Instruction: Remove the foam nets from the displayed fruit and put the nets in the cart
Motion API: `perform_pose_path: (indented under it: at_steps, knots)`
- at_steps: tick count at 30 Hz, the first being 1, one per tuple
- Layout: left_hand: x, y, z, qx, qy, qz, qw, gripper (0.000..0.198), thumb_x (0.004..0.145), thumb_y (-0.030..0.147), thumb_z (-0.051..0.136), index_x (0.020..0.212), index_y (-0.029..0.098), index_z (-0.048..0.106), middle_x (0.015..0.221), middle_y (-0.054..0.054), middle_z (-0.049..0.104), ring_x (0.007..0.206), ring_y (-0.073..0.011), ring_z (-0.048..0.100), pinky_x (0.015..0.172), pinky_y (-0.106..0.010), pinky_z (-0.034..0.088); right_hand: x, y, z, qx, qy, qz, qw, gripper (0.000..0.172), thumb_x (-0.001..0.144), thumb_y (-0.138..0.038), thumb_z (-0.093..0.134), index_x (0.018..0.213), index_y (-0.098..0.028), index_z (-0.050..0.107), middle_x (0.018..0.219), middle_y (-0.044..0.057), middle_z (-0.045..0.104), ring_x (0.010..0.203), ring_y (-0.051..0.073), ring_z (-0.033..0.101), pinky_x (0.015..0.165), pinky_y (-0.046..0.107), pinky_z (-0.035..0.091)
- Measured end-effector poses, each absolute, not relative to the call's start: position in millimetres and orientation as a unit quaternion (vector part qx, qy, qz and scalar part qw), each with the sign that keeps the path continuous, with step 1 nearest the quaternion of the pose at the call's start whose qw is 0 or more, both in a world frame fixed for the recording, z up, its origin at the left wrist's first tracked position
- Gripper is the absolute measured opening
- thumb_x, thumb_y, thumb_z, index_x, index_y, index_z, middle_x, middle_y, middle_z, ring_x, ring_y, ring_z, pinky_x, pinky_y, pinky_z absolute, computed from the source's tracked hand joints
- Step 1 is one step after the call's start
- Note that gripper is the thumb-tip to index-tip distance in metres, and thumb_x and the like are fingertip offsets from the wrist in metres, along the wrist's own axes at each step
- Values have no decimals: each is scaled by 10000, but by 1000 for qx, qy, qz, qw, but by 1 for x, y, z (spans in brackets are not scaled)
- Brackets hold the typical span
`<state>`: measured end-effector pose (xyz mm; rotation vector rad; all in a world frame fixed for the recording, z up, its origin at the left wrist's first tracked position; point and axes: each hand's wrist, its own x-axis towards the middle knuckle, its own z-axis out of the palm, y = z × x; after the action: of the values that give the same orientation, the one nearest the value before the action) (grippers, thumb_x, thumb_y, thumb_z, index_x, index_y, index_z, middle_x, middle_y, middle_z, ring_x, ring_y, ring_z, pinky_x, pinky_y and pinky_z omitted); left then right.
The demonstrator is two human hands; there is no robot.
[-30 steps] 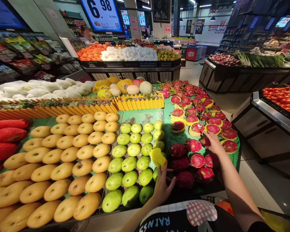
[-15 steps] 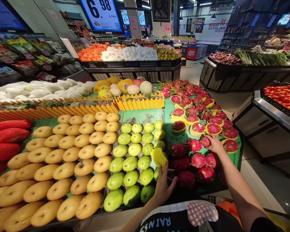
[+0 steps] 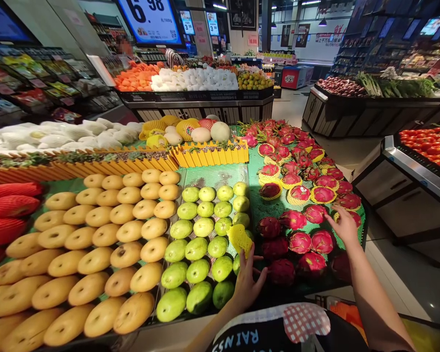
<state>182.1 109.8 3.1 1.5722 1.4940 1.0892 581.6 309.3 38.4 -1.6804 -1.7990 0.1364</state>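
My left hand (image 3: 250,281) is near the front edge of the stand, between the green fruit (image 3: 200,270) and the dragon fruit. Its fingers pinch a crumpled yellow foam net (image 3: 240,238), while the thumb sticks out to the right. My right hand (image 3: 343,224) holds nothing, and its fingers are apart. It hovers just right of a bare dragon fruit (image 3: 315,213), partly covering a netted dragon fruit (image 3: 355,218) at the stand's right edge. Several bare dragon fruit (image 3: 299,243) lie in rows closer to me. Farther back, others sit in yellow foam nets (image 3: 298,194).
Rows of tan round fruit (image 3: 126,230) fill the left part of the stand. A yellow picket-fence border (image 3: 210,155) runs behind, with melons (image 3: 220,131) beyond it. Tomatoes (image 3: 427,149) lie on a separate stand at right. A person (image 3: 124,46) stands far back.
My right hand has let go of a dragon fruit, which now lies in the row, and has moved right with fingers spread. My left hand still holds the foam net in place.
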Motion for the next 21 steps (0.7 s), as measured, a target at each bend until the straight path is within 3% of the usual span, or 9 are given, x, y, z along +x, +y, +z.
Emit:
perform_pose_path:
  at_steps: [2, 4, 6, 7, 8, 11, 15, 17, 21]
  knots:
    - [181, 110, 5, 607, 576, 420, 352, 677, 1038, 449, 581, 1653, 220, 412, 1431, -166, 650, 1018, -233, 749, 1059, -479, 596, 569, 286, 47, -656, -646, 60, 384, 558, 1012, -646, 486, 1139, -205, 804, 1190, 208, 789, 1235, 435, 683, 1112, 605, 520]
    - [181, 110, 8, 623, 564, 412, 351, 584, 1038, 436, 571, 1580, 224, 531, 1445, -162, 657, 1217, -279, 714, 1000, -436, 630, 547, 259, 52, -643, -640, 110, 405, 584, 1051, -626, 405, 1275, -228, 770, 1174, 183, 804, 1287, 435, 666, 1149, 633, 497]
    - [181, 110, 12, 667, 535, 387, 346, 442, 1037, 410, 564, 1426, 238, 685, 1433, -149, 687, 1348, -312, 663, 1016, -431, 630, 519, 229, 51, -616, -655, 164, 406, 617, 1092, -566, 326, 1627, -299, 480, 1430, 122, 732, 1431, 371, 600, 1223, 618, 456]
    - [181, 110, 15, 698, 511, 366, 344, 379, 1037, 398, 560, 1332, 249, 746, 1427, -140, 702, 1371, -318, 656, 1043, -430, 620, 504, 215, 50, -592, -664, 215, 402, 654, 1100, -541, 328, 1718, -331, 286, 1552, 102, 652, 1498, 340, 547, 1258, 615, 422]
    - [181, 110, 17, 731, 481, 342, 344, 338, 1039, 387, 554, 1249, 260, 786, 1426, -128, 712, 1363, -315, 668, 1065, -421, 610, 490, 202, 49, -567, -673, 264, 395, 671, 1103, -534, 345, 1735, -355, 212, 1619, 88, 592, 1515, 317, 534, 1271, 611, 411]
    - [185, 109, 23, 808, 378, 281, 355, 324, 1050, 370, 518, 1124, 283, 820, 1406, -87, 739, 1207, -267, 764, 1036, -351, 616, 454, 168, 50, -481, -707, 385, 348, 683, 1054, -568, 518, 1681, -331, 387, 1678, 96, 523, 1467, 314, 588, 1243, 565, 466]
    - [192, 105, 22, 839, 306, 258, 368, 342, 1070, 374, 482, 1089, 270, 807, 1349, -80, 754, 1096, -235, 795, 949, -304, 636, 440, 138, 63, -436, -724, 458, 275, 475, 961, -530, 699, 1360, -276, 747, 1358, 95, 782, 1238, 328, 739, 1113, 503, 577]
    - [196, 103, 19, 841, 298, 262, 368, 342, 1083, 391, 477, 1159, 265, 786, 1422, -107, 705, 1067, -229, 791, 948, -327, 640, 450, 123, 67, -464, -698, 463, 289, 384, 969, -498, 688, 1240, -250, 798, 1205, 92, 833, 1110, 314, 775, 1034, 482, 609]
    - [206, 98, 13, 840, 265, 272, 387, 365, 1106, 423, 463, 1302, 247, 716, 1564, -162, 573, 988, -197, 765, 920, -369, 647, 504, 80, 62, -577, -570, 446, 379, 414, 883, -515, 781, 1164, -213, 817, 1146, 101, 834, 1026, 306, 778, 965, 469, 626]
